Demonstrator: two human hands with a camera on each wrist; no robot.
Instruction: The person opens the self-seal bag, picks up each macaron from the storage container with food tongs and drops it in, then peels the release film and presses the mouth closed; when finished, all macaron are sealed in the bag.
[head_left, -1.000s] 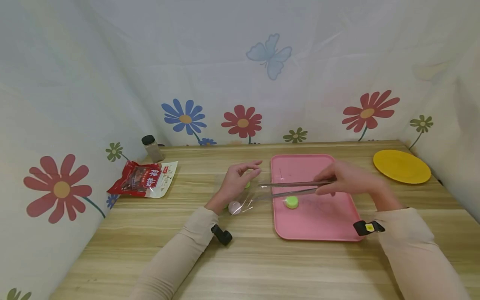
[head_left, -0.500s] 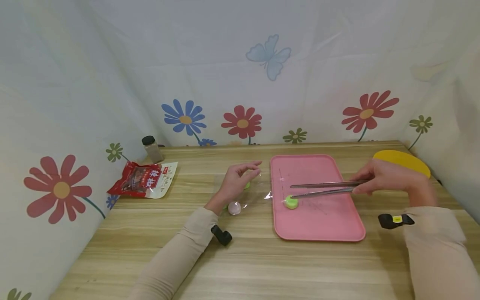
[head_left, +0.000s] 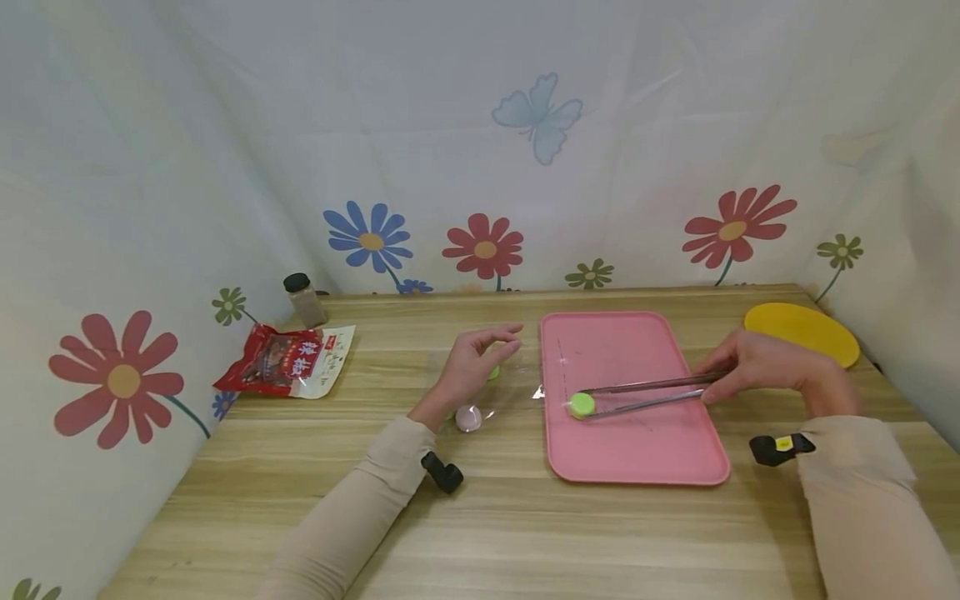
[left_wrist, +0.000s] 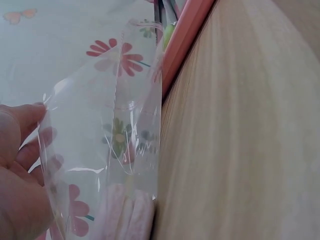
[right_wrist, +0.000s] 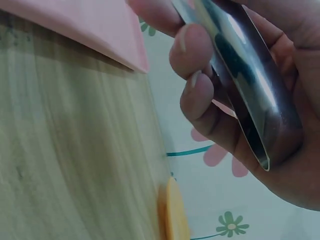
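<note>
My right hand (head_left: 768,367) grips metal tongs (head_left: 652,386) by the closed-end part, as the right wrist view shows. Their tips lie on either side of a small round green piece, like a macaron (head_left: 581,405), on the pink tray (head_left: 630,460). Left of the tray, my left hand (head_left: 471,367) pinches the edge of a clear plastic bag (left_wrist: 85,130), its thumb and fingers at the film. Inside the bag lie a pale pink macaron-like piece (head_left: 468,417) and some green (head_left: 493,372), partly hidden by the hand.
A yellow plate (head_left: 802,333) lies at the back right of the wooden table (head_left: 480,533). At the back left are a red and white food packet (head_left: 292,362) and a small jar with a black lid (head_left: 305,300). A flowered cloth (head_left: 420,150) hangs behind.
My right hand first drew the tongs rightward away from the bag, over the tray. Their tips then came down around the green macaron-like piece. The left hand has stayed put.
</note>
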